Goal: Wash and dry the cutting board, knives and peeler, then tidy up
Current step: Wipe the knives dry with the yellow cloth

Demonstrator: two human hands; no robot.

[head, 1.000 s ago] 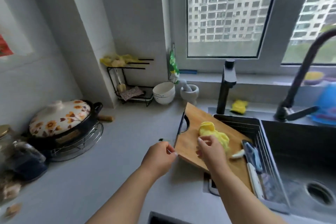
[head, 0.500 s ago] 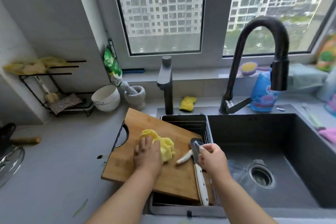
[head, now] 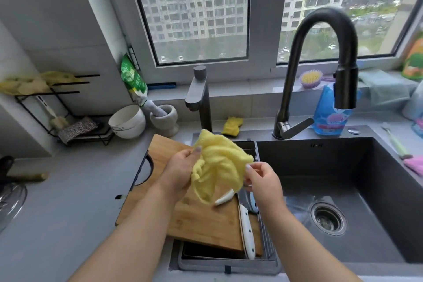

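two hands on the yellow cloth (head: 217, 167), lifted over the cutting board (head: 206, 220) on the sink rack. your left hand (head: 180, 169) grips its bunched side w/ curled fingers; right hand (head: 261, 178) pinches the edge. white-handled knife (head: 248, 231) lies on the board's right edge. looks like the drying step; next prob spread cloth, wipe a piece.

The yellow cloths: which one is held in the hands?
The large fluffy yellow cloth above the cutting board, gripped by left hand and right hand. The small one lies behind the sink.
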